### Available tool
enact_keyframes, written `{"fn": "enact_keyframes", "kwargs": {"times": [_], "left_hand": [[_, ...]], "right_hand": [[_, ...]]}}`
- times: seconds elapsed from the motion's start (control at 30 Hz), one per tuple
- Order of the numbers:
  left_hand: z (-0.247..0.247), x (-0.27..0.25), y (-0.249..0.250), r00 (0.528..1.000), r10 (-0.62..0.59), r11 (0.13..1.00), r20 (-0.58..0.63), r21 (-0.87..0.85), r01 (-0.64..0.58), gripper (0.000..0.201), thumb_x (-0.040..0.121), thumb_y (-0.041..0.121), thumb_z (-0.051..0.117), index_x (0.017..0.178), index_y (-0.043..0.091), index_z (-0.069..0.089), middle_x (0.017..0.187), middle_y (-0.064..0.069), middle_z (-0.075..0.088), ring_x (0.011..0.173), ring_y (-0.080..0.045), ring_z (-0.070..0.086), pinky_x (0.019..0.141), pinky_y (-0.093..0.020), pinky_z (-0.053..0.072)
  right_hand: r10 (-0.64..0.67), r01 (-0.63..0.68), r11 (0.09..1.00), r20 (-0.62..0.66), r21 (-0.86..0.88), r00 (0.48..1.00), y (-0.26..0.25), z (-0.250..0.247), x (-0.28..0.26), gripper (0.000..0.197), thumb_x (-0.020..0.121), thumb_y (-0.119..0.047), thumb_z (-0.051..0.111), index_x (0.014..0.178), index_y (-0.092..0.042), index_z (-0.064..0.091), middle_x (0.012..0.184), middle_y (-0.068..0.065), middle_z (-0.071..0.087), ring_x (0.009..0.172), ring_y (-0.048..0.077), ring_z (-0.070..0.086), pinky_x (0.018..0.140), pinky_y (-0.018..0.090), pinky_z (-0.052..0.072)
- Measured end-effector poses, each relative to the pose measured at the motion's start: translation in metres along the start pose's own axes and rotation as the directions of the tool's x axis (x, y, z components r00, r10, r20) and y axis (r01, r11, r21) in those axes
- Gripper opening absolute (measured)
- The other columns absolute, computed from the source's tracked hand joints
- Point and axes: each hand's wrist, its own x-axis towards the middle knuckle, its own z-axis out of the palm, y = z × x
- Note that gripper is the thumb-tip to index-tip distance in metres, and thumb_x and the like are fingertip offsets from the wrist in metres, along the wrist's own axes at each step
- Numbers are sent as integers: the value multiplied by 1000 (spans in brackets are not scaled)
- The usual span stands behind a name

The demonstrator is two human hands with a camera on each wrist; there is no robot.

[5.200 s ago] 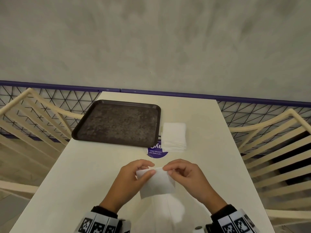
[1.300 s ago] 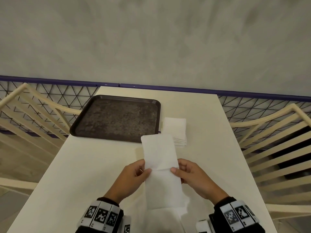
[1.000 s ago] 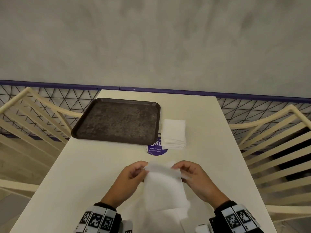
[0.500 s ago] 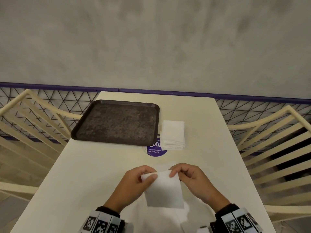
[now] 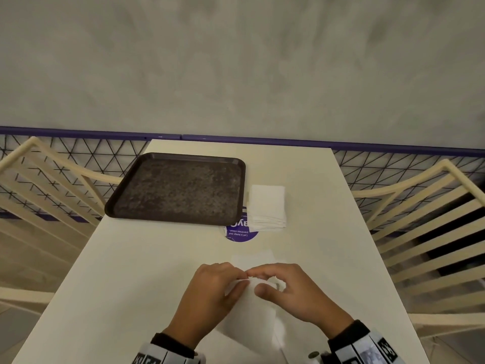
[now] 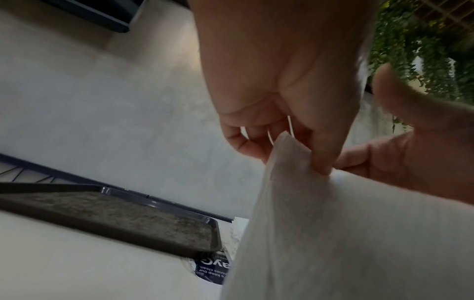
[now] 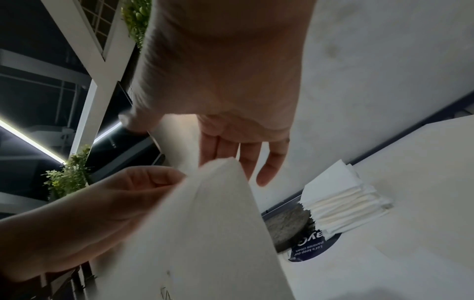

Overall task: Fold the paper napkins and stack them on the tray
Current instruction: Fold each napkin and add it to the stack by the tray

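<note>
While the left hand (image 5: 210,292) and right hand (image 5: 294,295) meet, fingers (image 6: 323,150) of both pinch 1 white napkin (image 5: 249,308) at its top edge, above the tabletop (image 5: 147,271); the tray (image 5: 178,190) lies beyond the fingers.

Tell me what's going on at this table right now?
A person is folding a paper napkin over the near end of the table. The left hand pinches its top edge, and the right hand holds the same edge beside it. The tray holds no napkins yet. The stack of napkins sits to its right, partly covering a purple sticker.
</note>
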Motion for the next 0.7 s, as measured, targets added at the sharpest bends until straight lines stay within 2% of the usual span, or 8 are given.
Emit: {"fn": "enact_keyframes", "kwargs": {"times": [0.1,0.2,0.3,0.4,0.47,0.57,0.63,0.7], "left_hand": [[-2,0,2,1000,4,999,28,38,-5,25,82,45,46,80,33,67,70,17,68,59,0,56,59,-12,35],[-3,1,2,1000,-11,999,28,37,9,27,83,46,44,76,35,67,67,19,67,56,3,56,60,-6,30],[-6,1,0,999,-41,998,19,45,40,32,83,50,42,74,37,69,66,22,68,57,4,56,63,-4,30],[-9,-1,-2,996,-86,996,-22,2,86,47,81,65,36,72,35,71,65,22,68,57,9,51,63,-4,30],[-9,-2,-4,993,-100,995,-61,-24,99,49,76,68,39,72,32,73,70,21,69,65,14,51,63,-6,31],[-8,-2,-7,989,-130,987,-68,-102,122,49,73,61,39,79,28,75,89,26,66,88,9,50,65,-4,35],[-7,-3,-8,992,-116,985,-58,-138,107,48,75,56,39,83,26,75,86,19,71,91,6,52,72,2,35],[-7,-2,-6,991,-130,977,-35,-175,122,46,77,54,42,86,24,75,91,25,68,88,15,53,75,6,32]], "right_hand": [[-16,13,991,-23,-136,1000,-1,4,4,29,79,-47,67,104,-31,70,88,-26,65,95,-6,57,77,5,40],[-56,44,983,-63,-178,996,4,2,5,15,87,-32,63,94,-24,73,80,-29,62,93,-3,58,74,5,40],[-43,26,986,-101,-162,994,8,-3,3,11,86,-29,64,88,-23,74,71,-36,62,90,-5,58,73,6,40],[8,-22,994,-126,-107,992,11,-7,1,7,85,-25,67,85,-24,74,73,-43,60,87,-12,58,74,3,39],[34,-45,996,-137,-79,990,13,-9,-1,11,84,-24,68,79,-32,72,76,-41,63,84,-10,59,73,3,39],[44,-54,997,-158,-63,987,16,-14,-2,25,85,-21,67,74,-43,66,81,-34,67,81,-7,61,71,4,40],[63,-71,996,-149,-47,987,16,-16,-3,27,86,-18,65,76,-43,67,83,-32,68,82,-7,62,73,5,42],[95,-97,995,-164,-4,982,22,-17,-3,25,88,-17,63,78,-40,68,87,-25,70,84,-3,63,79,17,47]]}}
